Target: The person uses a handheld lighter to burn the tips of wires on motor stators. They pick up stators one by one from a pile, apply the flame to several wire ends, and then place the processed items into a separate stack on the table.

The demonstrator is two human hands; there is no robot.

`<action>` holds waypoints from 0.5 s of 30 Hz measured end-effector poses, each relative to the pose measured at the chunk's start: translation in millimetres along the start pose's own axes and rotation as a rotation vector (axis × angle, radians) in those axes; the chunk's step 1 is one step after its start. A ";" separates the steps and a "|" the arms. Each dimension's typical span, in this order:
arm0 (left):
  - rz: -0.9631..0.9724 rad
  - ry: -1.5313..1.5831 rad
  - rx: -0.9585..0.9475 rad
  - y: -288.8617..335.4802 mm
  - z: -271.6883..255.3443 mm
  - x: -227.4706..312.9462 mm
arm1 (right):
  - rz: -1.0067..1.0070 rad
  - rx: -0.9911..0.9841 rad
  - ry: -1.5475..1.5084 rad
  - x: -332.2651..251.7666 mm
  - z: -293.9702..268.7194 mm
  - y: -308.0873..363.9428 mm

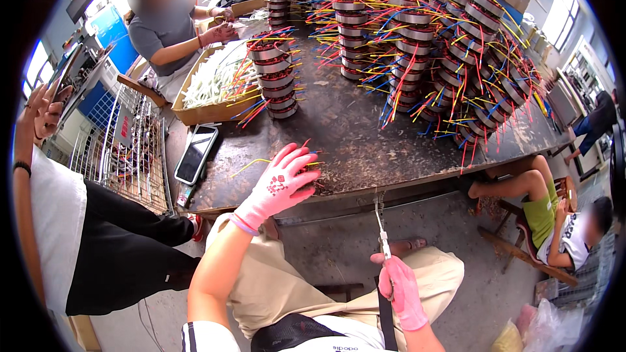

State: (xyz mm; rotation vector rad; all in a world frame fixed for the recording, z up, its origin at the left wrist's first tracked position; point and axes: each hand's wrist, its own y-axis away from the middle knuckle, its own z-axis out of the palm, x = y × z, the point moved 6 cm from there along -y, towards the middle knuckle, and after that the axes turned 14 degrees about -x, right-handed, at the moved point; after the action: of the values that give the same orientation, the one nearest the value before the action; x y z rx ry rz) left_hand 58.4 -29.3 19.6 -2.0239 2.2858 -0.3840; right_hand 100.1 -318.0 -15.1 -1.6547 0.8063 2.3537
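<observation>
My left hand [279, 181], in a pink glove with a red print, curves over a mostly hidden motor stator near the table's front edge. Its fingers are spread around it, and red, yellow and blue wire ends stick out past them. Below that edge, my right hand [402, 290], also gloved in pink, is closed around a slim tool with a white shaft [385, 246]. A thin pale length runs from the tool up to the table edge; I cannot tell what kind of tool it is. Stacked stators [276, 81] with coloured leads stand beyond my left hand.
Many more stator stacks [411, 49] fill the table's [332, 107] back and right, some leaning. At left are a carton of white sleeves [218, 85] and a phone [196, 154]. One person works across the table, another stands at left; someone sits at right [561, 221].
</observation>
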 end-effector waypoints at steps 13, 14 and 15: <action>-0.233 0.046 0.098 3.9 -14.9 -11.7 | 0.045 -0.047 0.033 0.4 4.0 -9.1; -0.355 0.050 0.099 10.5 -14.5 -21.0 | 0.064 -0.058 0.013 1.7 5.0 -10.2; -0.422 -0.015 0.006 15.8 -6.7 -30.4 | 0.081 -0.078 0.001 5.3 6.4 -11.6</action>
State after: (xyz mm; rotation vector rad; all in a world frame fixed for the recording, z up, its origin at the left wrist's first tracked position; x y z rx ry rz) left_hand 45.8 3.2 18.9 -2.4899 1.8309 -0.3924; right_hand 97.7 -305.9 -22.3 -1.6837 0.8059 2.4691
